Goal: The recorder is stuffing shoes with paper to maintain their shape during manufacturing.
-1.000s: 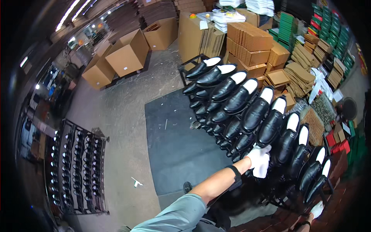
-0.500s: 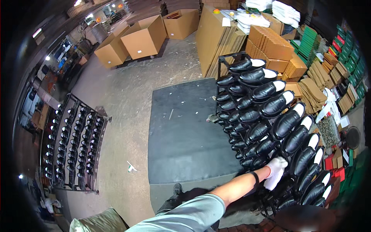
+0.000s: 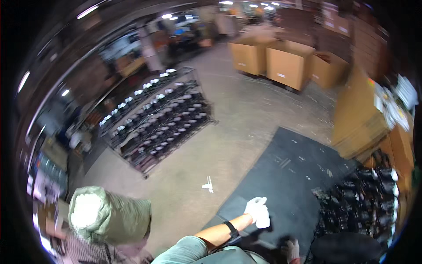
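Observation:
My left hand (image 3: 257, 212), in a white glove, hangs over the near part of the dark floor mat (image 3: 281, 171), a black band on its wrist. Its fingers look curled; a dark patch shows just under them, and I cannot make out whether it is a held thing or shadow. Low in the view, blurred, my right hand (image 3: 291, 249) is beside the rack of black shoes (image 3: 360, 202); its fingers are smeared. The shoes on that rack have white at their openings and stand in several close rows.
Another wheeled rack of shoes (image 3: 162, 114) stands at the left. A large pale green sack (image 3: 118, 215) is at the near left. Open cardboard boxes (image 3: 288, 64) sit at the back, and flat cardboard sheets (image 3: 358, 119) lean at the right. A white scrap (image 3: 207, 185) lies on the floor.
My view has swung left, bringing the left rack and sack further in. My left hand has come away from the shoes on the right rack. My right hand has come into view.

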{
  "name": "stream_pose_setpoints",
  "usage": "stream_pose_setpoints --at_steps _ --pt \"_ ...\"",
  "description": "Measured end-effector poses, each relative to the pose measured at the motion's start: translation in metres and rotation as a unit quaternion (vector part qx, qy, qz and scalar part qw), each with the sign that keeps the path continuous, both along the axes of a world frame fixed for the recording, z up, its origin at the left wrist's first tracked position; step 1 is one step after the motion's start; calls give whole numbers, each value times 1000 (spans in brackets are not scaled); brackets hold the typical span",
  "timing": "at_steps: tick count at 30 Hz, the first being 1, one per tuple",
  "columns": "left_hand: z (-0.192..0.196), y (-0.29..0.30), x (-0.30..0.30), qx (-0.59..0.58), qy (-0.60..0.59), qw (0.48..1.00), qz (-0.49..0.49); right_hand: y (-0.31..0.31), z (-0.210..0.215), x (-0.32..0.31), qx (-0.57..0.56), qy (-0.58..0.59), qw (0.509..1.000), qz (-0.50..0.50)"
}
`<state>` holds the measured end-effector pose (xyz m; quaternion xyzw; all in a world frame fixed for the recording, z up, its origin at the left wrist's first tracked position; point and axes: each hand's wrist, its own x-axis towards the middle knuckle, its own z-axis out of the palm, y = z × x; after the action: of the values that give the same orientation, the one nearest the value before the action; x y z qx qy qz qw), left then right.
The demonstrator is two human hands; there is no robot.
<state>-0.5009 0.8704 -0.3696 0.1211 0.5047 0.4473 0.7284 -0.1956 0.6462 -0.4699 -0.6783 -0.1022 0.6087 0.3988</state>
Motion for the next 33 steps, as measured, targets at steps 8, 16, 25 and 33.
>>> stream_pose_setpoints --at_steps 8,16,25,33 --pt "50 66 -270 129 26 922 365 323 191 -395 65 245 867 430" --pt "58 87 -476 157 274 803 506 419 161 -691 -54 388 787 477" --pt "47 200 -733 161 332 785 498 566 158 -949 -46 434 816 380" --pt "26 300 -1021 214 97 818 525 707 166 -1078 80 391 842 363"
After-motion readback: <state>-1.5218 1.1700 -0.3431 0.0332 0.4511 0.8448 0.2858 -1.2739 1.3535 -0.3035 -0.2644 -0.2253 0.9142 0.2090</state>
